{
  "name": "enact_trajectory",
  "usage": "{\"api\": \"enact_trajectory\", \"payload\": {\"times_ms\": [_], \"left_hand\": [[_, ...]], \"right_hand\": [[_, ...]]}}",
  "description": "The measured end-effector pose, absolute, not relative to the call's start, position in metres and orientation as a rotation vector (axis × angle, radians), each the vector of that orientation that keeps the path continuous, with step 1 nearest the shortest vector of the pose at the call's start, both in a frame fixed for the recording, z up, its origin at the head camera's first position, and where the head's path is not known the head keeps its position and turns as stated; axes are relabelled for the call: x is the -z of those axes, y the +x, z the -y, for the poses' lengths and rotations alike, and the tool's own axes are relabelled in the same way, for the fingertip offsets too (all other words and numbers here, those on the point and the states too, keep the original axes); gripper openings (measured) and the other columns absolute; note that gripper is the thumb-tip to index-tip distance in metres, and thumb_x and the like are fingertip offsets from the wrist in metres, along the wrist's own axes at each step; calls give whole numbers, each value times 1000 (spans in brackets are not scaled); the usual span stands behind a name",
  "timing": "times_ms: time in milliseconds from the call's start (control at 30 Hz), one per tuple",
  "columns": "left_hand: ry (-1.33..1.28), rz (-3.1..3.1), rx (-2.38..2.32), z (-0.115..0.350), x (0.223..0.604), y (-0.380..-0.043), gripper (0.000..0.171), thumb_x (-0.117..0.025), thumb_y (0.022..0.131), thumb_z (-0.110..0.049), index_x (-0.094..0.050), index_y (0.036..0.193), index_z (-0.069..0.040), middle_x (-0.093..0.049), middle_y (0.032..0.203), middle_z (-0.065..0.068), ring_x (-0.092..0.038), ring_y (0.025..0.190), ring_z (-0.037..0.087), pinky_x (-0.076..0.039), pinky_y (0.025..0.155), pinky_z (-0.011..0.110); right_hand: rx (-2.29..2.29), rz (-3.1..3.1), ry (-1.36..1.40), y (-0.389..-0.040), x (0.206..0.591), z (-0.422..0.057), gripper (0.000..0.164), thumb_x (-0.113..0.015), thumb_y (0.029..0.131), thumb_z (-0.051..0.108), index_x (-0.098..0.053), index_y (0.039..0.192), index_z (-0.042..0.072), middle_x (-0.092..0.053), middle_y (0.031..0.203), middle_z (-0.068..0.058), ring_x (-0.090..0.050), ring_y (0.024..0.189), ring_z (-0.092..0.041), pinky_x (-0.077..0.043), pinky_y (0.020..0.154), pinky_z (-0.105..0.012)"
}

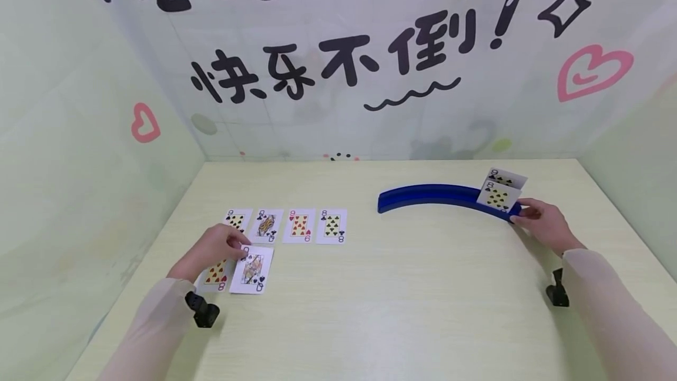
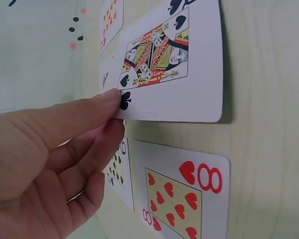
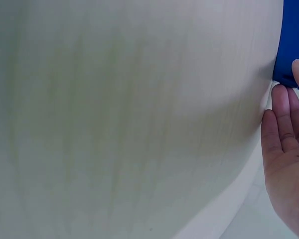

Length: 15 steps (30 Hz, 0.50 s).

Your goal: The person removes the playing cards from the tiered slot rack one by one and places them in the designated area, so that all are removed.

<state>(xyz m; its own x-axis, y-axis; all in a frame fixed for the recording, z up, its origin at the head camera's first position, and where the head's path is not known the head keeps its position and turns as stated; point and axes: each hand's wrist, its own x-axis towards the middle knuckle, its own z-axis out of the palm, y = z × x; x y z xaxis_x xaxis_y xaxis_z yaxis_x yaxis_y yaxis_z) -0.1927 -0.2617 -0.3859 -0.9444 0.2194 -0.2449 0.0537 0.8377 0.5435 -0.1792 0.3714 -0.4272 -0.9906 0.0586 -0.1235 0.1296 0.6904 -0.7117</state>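
My left hand [image 1: 214, 249] pinches the queen of spades [image 2: 157, 59] by a corner between thumb and fingers. The card is tilted, partly raised off the table. Beside it lies the eight of hearts [image 2: 179, 194], partly hidden by that hand in the head view. Over at the right, my right hand [image 1: 545, 225] grips the near right end of a curved blue card holder [image 1: 433, 194] with thumb and fingers. Two black cards stand in the holder by this hand: an eight [image 1: 499, 196] in front of a nine [image 1: 515, 180].
Behind the left hand runs a row of face-up cards: a black nine [image 1: 237, 218], a black queen [image 1: 267, 226], the nine of hearts [image 1: 299, 226] and a black eight [image 1: 331, 226]. Pale table [image 1: 381, 310] surface lies between the hands. A printed cloth [image 1: 328, 128] hangs behind the table.
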Motion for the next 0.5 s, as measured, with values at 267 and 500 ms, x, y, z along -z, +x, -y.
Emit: {"api": "enact_trajectory", "payload": {"times_ms": [267, 500], "left_hand": [[120, -2756, -756, 262, 400, -194, 18, -73, 75, -3, -68, 92, 2, -56, 76, 5, -50, 67, 18, -41, 59, 29], [107, -2761, -756, 262, 404, -194, 16, -73, 75, -2, -67, 89, 2, -57, 76, 4, -50, 68, 17, -41, 60, 29]], "right_hand": [[1199, -2820, 146, -179, 426, -370, 55, -58, 91, 21, -37, 131, -11, -49, 112, -32, -49, 98, -38, -45, 71, -32], [1190, -2831, 152, -179, 427, -370, 54, -58, 91, 19, -37, 130, -11, -49, 112, -32, -49, 98, -39, -45, 71, -32]]}}
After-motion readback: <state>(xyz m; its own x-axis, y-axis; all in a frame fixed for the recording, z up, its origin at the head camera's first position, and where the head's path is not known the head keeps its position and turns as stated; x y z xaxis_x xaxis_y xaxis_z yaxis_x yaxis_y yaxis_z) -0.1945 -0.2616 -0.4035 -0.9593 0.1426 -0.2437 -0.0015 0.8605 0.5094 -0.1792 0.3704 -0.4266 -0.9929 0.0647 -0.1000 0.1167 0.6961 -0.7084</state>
